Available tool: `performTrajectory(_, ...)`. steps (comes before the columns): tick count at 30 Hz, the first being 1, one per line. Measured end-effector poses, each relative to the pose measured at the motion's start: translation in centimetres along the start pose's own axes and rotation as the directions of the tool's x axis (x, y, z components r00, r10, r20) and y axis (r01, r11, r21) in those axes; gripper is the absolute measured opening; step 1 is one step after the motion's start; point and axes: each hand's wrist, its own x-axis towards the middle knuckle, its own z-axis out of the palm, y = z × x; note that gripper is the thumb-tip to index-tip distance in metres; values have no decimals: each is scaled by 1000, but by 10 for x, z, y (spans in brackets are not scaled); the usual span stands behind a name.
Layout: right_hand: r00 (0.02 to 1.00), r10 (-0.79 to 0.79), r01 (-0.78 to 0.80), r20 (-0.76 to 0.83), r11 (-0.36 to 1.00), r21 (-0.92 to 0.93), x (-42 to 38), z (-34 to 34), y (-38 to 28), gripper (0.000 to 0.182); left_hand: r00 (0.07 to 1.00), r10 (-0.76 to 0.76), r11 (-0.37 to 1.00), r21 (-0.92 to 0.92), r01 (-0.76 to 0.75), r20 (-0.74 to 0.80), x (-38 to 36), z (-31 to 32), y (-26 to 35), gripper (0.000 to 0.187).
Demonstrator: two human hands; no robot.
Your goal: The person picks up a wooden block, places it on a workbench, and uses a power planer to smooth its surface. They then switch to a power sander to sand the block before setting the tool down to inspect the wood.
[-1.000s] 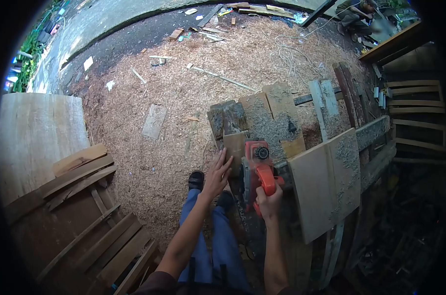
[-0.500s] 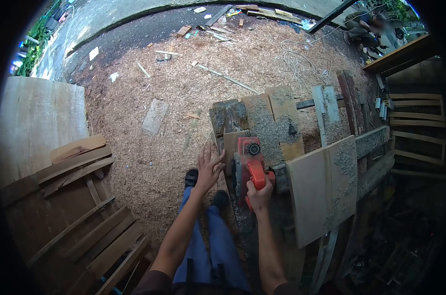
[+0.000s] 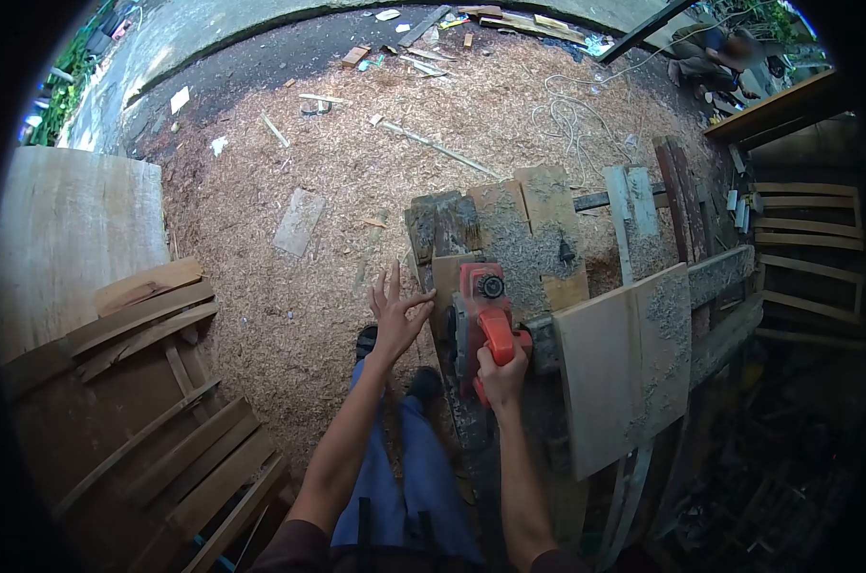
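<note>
Clenched on the orange planer [image 3: 481,320], my right hand [image 3: 502,372] holds its handle over the narrow board [image 3: 449,277]; my left hand [image 3: 395,315] hovers spread, empty, just left.

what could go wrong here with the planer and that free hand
The left hand hangs open with fingers spread right beside the red electric planer, so it might stray into the tool's path. Only the right hand grips the handle, so the planer may wander or kick on the narrow board. Thick wood shavings underfoot might make footing slippery.
</note>
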Motion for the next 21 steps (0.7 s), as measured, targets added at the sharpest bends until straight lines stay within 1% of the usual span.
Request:
performTrajectory(2,1000,-19,19,1,1000,15,2,0,-2,18,999,-7,1000,3,7,-43,4,6,-3,25)
performTrajectory(5,999,-44,44,-18,999,0,3,0,-4,18,997,-25,1000,-17,24,-69,6,10,-6,22)
performTrajectory(9,999,-32,32,-9,999,-13,3,-1,-2,18,996,-13,999,-37,9,-92,10,12,-9,20)
performTrajectory(11,1000,-1,1,-3,1000,15,4,0,5,19,993,14,999,-32,-18,-117,11,12,-10,19)
performTrajectory(15,1000,-11,11,-1,1000,15,4,0,3,21,991,-15,999,-40,10,-129,14,12,-6,20)
performTrajectory(17,1000,0,-1,7,998,55,3,0,0,23,993,-53,998,-28,51,-108,18,17,-11,20)
performTrajectory(21,1000,0,0,18,1000,10,2,-2,3,26,992,-23,999,22,26,-121,20,6,-4,19)
